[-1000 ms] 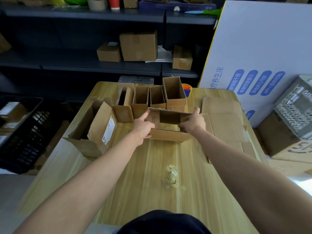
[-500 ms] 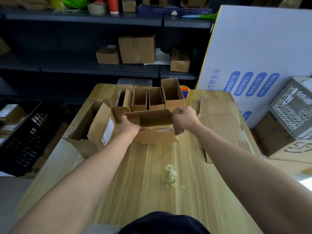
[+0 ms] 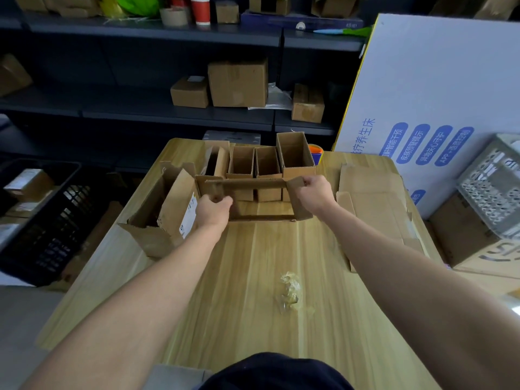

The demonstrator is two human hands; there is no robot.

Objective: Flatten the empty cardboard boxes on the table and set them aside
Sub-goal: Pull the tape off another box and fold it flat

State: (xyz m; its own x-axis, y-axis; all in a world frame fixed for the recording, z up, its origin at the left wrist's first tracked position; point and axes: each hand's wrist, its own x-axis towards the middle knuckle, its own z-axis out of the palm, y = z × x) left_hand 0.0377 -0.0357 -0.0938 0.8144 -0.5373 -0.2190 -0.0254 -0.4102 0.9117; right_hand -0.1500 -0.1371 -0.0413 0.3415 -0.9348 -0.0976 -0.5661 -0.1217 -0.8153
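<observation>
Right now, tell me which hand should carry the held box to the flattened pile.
Likely right. The right hand grips the held box at the end nearest the flattened pile; the left hand grips the far end, beside the large open box.

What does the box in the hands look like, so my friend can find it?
Find the table. In its middle, before the row of upright boxes, is the box, gripped by left hand and right hand. It is wide and low; those stand narrow and tall.

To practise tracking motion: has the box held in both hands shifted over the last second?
Yes. The held box has shifted left, away from the flattened cardboard pile, toward the labelled open box.
</observation>
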